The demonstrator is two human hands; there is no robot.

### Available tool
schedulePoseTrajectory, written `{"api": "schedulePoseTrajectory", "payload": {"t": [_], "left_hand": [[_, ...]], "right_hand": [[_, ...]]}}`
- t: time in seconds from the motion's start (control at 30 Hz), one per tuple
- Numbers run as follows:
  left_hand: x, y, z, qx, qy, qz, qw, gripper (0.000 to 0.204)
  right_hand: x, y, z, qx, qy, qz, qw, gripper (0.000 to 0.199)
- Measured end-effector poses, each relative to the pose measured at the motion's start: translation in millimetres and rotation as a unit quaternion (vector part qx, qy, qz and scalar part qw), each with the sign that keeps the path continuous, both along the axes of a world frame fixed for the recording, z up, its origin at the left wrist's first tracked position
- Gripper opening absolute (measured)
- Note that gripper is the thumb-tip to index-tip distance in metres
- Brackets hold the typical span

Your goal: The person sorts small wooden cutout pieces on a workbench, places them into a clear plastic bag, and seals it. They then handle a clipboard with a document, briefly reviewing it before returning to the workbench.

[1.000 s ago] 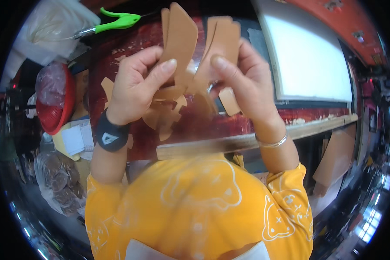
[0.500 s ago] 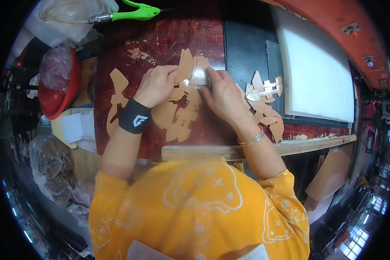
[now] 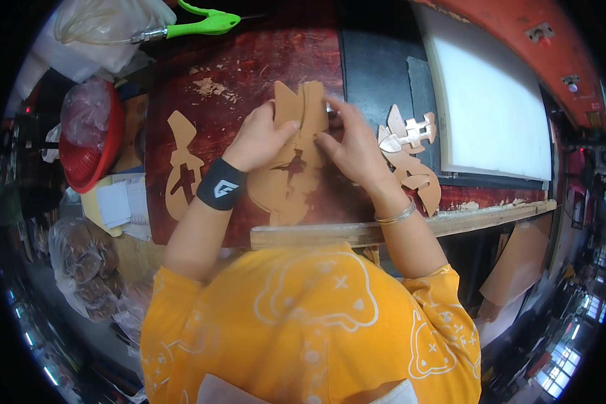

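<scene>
Flat tan cut-out pieces (image 3: 286,182), which look like leather or card, lie overlapped on the dark red table between my hands. My left hand (image 3: 259,138) is closed on a pointed tan piece at the upper left of this group, its thumb pressed on top and its other fingers partly hidden. At the upper right edge, my right hand (image 3: 351,145) is curled around a tall tan piece (image 3: 314,101), with thumb and forefinger touching its side at two spots. A small shiny bit shows beside that forefinger.
More tan cut-outs lie at the left (image 3: 182,168), and another group, some glossy (image 3: 411,135), sits on the right. Beyond are a white board (image 3: 485,101), a red plastic basket (image 3: 108,148) and a green air gun (image 3: 205,25). A wooden strip (image 3: 384,233) edges the table.
The glossy face between my hands is now covered or turned, and matte tan shows there. My left thumb has come over onto the pieces. My right fingers have shifted slightly along the edge.
</scene>
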State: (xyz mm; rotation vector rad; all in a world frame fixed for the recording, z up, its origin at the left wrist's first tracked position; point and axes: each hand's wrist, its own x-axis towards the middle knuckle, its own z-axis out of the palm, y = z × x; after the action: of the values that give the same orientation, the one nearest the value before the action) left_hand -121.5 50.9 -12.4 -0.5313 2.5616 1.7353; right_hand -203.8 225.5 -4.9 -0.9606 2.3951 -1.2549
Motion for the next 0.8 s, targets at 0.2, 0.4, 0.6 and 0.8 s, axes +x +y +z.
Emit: {"api": "schedulePoseTrajectory", "payload": {"t": [0.2, 0.4, 0.6, 0.8], "left_hand": [[35.9, 26.3, 40.2, 0.124, 0.177, 0.019, 0.976, 0.038], [56.5, 16.1, 68.7, 0.172, 0.104, -0.108, 0.974, 0.04], [76.8, -19.2, 78.9, 0.337, 0.167, -0.007, 0.927, 0.053], [35.3, -30.4, 50.0, 0.435, 0.092, 0.02, 0.895, 0.029]], "right_hand": [[30.3, -1.3, 33.2, -0.27, -0.185, -0.001, 0.945, 0.068], [48.1, 1.9, 58.1, -0.358, 0.057, 0.119, 0.925, 0.043], [12.0, 83.0, 54.5, -0.08, 0.095, -0.048, 0.991, 0.047], [-15.1, 119.2, 15.0, 0.179, 0.226, -0.086, 0.954, 0.041]]}}
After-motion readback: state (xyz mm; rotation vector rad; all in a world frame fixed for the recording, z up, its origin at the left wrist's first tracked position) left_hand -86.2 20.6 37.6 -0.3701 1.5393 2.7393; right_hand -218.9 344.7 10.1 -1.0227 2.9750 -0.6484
